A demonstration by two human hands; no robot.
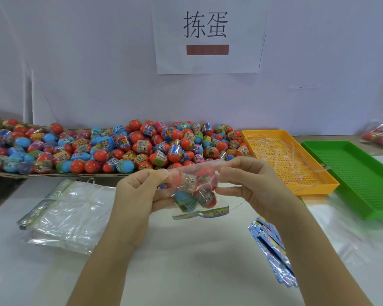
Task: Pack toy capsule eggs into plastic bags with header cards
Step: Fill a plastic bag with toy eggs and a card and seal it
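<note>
A clear plastic bag (194,188) with several red and blue capsule eggs inside hangs above the white table between my hands. My left hand (139,191) pinches the bag's left top edge. My right hand (250,180) pinches its right top edge. A colourful header card (202,214) lies at the bag's lower end. A big heap of capsule eggs (119,146) fills a flat cardboard tray behind my hands.
A stack of empty clear bags (69,215) lies at the left. Loose header cards (272,250) lie at the right. An orange tray (292,184) with thin plastic strips and a green tray (363,177) stand at the right. A packed bag (379,134) sits far right.
</note>
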